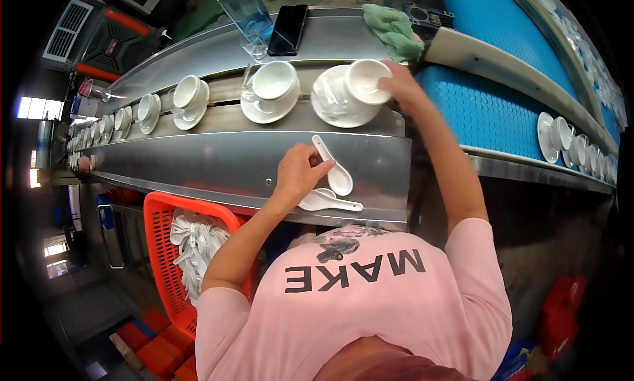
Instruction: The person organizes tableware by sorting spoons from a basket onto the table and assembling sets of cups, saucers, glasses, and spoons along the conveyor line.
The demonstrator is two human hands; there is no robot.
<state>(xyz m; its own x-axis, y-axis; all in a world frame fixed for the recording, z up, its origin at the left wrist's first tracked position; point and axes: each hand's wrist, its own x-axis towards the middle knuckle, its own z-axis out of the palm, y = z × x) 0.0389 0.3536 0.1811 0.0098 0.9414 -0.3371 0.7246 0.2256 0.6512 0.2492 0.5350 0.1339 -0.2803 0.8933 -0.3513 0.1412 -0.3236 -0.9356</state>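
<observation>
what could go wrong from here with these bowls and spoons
The right hand has the white bowl by its rim, with the saucer right there; a slip might chip either.

The lower spoon lies near the front edge of the metal ledge, close to the left hand and the shirt; a nudge could knock it off.

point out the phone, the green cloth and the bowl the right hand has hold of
phone [288, 30]: head view, the middle of its dark face
green cloth [393, 32]: head view, the middle of its crumpled folds
bowl [364, 82]: head view, its white inside
</observation>
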